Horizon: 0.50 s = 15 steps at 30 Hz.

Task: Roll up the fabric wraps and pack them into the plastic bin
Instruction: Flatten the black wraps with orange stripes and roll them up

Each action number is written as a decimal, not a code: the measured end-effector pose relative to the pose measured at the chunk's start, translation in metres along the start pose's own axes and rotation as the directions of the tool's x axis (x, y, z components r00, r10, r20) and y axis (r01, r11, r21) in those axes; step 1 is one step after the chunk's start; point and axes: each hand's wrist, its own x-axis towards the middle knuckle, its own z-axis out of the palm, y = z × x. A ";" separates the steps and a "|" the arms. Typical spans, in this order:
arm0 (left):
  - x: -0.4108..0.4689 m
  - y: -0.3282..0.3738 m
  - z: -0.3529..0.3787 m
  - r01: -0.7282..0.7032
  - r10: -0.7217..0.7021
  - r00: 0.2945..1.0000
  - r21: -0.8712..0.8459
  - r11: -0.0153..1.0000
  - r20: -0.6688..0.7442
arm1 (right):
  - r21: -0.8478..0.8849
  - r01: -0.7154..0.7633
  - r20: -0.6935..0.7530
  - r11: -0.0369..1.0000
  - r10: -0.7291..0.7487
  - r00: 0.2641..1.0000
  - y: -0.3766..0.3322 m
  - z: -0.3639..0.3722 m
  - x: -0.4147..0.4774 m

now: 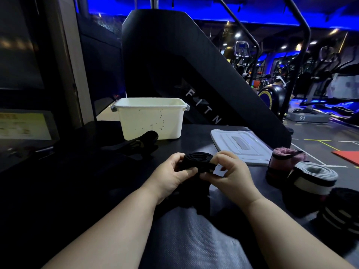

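- The person's left hand [172, 171] has its fingers and thumb curled round the left end of a half-rolled black fabric wrap [196, 161], gripping it just above the dark textured tabletop [194, 245].
- The right hand [231, 171] pinches the right end of the same roll, thumb underneath and fingers bent over the top.
- The coil's layered edge faces up between the two hands. Its unrolled tail [194, 202] hangs down between the wrists and lies on the table towards the person.
- The open white plastic bin with grey end handles [150, 118] stands upright at the far side of the table, beyond the hands and a little left, well apart from them. Dark specks mark its front wall, and from here I cannot tell what is inside it.
- A heap of loose black wraps [139, 144] lies against the bin's front left corner.
- The flat white plastic lid [240, 146] rests on the table right of the bin, beyond the right hand.
- Right of the right hand, finished rolls stand on end in a cluster: a pink roll with a black band [281, 160], a white and grey roll [312, 177] just beside it, and a black roll with pale stripes [342, 208] nearest the table's right edge.
- A tall black stair machine with pale lettering down its side [174, 55] rises behind the bin.
- Gym machines under blue light fill the room beyond it.
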 end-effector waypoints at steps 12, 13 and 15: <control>-0.004 0.004 0.002 -0.008 0.008 1.000 0.010 1.000 0.004 | 0.005 -0.061 0.072 0.998 0.060 0.996 -0.001 -0.005 0.002; -0.004 0.005 0.002 -0.007 0.007 1.000 0.008 1.000 0.010 | 0.002 -0.058 0.058 0.998 0.057 0.997 0.000 -0.004 0.001; -0.005 0.006 0.001 -0.007 0.007 1.000 0.002 1.000 0.027 | -0.016 -0.045 0.015 0.999 0.046 0.999 0.001 -0.001 0.001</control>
